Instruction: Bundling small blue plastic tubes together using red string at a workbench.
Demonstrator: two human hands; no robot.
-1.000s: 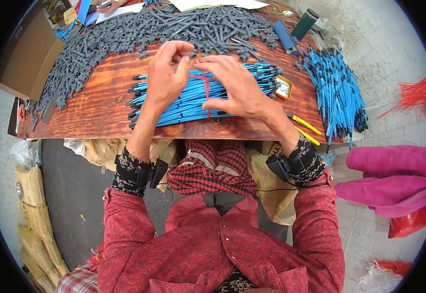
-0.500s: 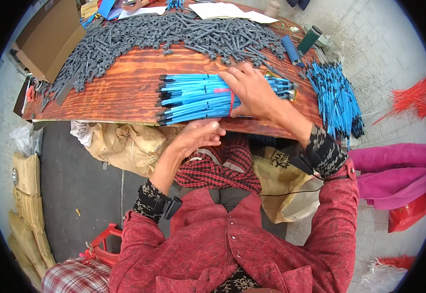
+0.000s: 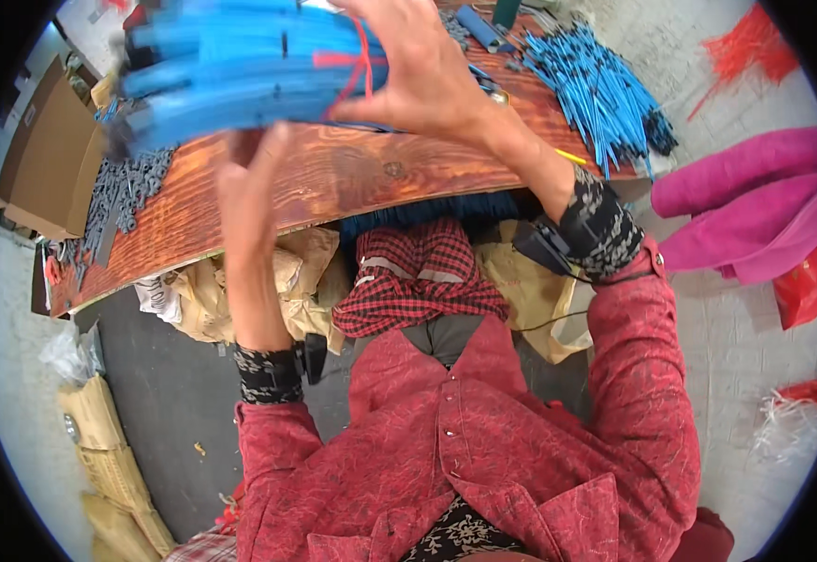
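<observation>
A thick bundle of blue tubes (image 3: 230,70) with dark ends is up in front of me, above the table and smeared by motion. A red tie (image 3: 363,70) goes round it, with its tail lying over the tubes. My right hand (image 3: 422,80) is closed on the right part of the bundle, thumb at its lower edge beside the tie. Just below the bundle's left half is my left hand (image 3: 249,178), blurred, its thumb pointing up. Its other fingers are partly hidden, so whether it grips the bundle does not show.
The brown wooden table (image 3: 333,173) spans the space ahead. Grey plastic fittings (image 3: 137,187) lie on its left, near a cardboard box (image 3: 48,159). A heap of loose blue tubes (image 3: 596,89) rests at the right end. Paper sacks (image 3: 301,272) stand under the front edge.
The bundle has come up off the table, moving up and left with my right hand on it. My left hand has risen to just below it. The view has shifted as well.
</observation>
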